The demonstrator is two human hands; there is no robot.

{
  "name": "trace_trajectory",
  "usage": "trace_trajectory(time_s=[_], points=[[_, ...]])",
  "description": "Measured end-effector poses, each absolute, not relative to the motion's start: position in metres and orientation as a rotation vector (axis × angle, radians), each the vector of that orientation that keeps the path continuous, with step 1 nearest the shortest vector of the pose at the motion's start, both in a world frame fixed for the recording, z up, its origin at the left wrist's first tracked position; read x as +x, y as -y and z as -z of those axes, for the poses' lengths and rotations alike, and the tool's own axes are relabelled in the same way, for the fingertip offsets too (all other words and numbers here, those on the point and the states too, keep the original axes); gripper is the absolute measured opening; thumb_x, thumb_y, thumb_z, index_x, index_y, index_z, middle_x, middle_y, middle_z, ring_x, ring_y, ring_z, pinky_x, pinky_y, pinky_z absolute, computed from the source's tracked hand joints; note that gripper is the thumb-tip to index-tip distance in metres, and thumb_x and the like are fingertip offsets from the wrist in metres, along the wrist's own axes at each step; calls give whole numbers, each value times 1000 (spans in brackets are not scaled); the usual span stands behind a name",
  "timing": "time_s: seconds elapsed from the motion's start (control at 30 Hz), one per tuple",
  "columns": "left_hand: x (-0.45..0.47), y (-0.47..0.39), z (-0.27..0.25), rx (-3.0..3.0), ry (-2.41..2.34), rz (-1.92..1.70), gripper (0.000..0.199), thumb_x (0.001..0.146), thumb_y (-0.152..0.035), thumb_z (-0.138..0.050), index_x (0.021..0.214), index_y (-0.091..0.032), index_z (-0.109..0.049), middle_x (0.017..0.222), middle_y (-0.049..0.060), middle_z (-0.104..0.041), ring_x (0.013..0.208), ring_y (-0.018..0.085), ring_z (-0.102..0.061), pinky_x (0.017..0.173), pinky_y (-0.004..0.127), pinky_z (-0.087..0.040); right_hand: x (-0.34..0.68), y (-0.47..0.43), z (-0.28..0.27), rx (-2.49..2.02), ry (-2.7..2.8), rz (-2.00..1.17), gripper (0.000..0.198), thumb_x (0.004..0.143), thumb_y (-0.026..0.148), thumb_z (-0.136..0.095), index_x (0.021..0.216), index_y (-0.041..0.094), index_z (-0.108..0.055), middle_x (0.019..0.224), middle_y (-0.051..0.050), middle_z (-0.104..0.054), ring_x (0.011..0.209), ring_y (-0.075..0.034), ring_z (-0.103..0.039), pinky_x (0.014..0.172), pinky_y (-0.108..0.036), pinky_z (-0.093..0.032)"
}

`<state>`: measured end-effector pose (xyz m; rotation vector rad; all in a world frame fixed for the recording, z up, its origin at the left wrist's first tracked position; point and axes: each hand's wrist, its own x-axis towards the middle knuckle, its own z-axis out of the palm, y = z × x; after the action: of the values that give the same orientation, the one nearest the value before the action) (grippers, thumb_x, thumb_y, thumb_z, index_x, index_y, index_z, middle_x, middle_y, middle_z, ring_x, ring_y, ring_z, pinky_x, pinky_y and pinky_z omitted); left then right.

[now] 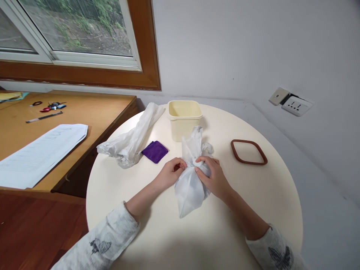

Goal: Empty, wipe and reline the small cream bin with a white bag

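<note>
Head view: the left hand [171,171] is pinching a white, thin-plastic knotted bag [190,195] between thumb and forefinger, while the right hand [215,176] is gripping the knot from the other side, its thumb and forefinger pressing close together. The knotted bag is resting on a round, cream-white table [270,195], its gathered ends standing up above the fingers and its fuller part spreading below them, towards the person. Just behind it, a pale-yellow, square plastic tub [184,129] is standing upright with its top open. Left of the tub, a folded purple cloth square [155,151] is lying flat, and beyond that a crumpled, translucent white plastic bag [132,140] is stretching diagonally to the table's edge. On the right, a brown, rounded four-sided frame [250,162] is lying apart. Farther left, white printed paper sheets [47,153] are lying on an orange-brown wooden desk [107,101].
</note>
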<state>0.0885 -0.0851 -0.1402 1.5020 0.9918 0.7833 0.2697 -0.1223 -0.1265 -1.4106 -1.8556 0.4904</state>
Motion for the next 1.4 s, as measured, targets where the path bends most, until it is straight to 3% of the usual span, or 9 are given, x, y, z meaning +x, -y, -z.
trace_trajectory(time_s=[0.43, 0.63, 0.77, 0.97, 1.13, 1.3, 1.4], points=[[89, 85, 140, 1472, -977, -808, 11, 78, -26, -54, 77, -15, -59, 76, 2, -59, 70, 14, -55, 63, 26, -44, 273, 118, 130, -1392, 1764, -471, 19, 79, 27, -53, 98, 25, -55, 93, -3, -64, 81, -20, -56, 78, -35, -42], [89, 86, 133, 1475, -1024, -789, 14, 78, -28, -53, 73, -16, -56, 69, 0, -55, 64, 12, -51, 61, 25, -41, 279, 117, 125, -1389, 1551, -598, 15, 75, 28, -58, 89, 24, -60, 67, 2, -57, 59, -14, -50, 60, -27, -43], [89, 85, 132, 1454, -1008, -781, 14, 77, -29, -54, 73, -16, -54, 71, 1, -56, 65, 13, -51, 60, 26, -39, 287, 116, 115, -1322, 1298, -721, 14, 73, 30, -63, 84, 22, -60, 68, 1, -56, 60, -13, -50, 55, -25, -42], [88, 83, 133, 1540, -1057, -764, 14, 78, -28, -51, 72, -16, -52, 69, 0, -53, 67, 14, -49, 62, 26, -37, 322, 97, 80, -1265, 1160, -422, 19, 70, 31, -67, 85, 21, -60, 73, 0, -60, 63, -13, -55, 59, -25, -45], [86, 82, 134, 1587, -1101, -729, 13, 80, -27, -46, 75, -16, -51, 72, 0, -49, 68, 13, -45, 64, 26, -35, 364, 31, 52, -1195, 1173, -196, 20, 69, 30, -65, 84, 20, -57, 75, 0, -60, 71, -14, -58, 69, -27, -47], [86, 81, 134, 1569, -1096, -738, 11, 77, -24, -46, 71, -16, -49, 70, 0, -47, 67, 12, -43, 63, 26, -34, 391, -52, 56, -1454, 1162, -127, 21, 76, 32, -53, 92, 19, -52, 74, 0, -60, 63, -12, -57, 63, -24, -46], [87, 81, 132, 1573, -1097, -740, 10, 77, -23, -46, 72, -16, -49, 70, 0, -47, 67, 13, -43, 63, 26, -34, 396, -83, 72, -1530, 1169, -128, 22, 76, 29, -51, 96, 19, -52, 74, -1, -61, 65, -14, -59, 70, -28, -46]])
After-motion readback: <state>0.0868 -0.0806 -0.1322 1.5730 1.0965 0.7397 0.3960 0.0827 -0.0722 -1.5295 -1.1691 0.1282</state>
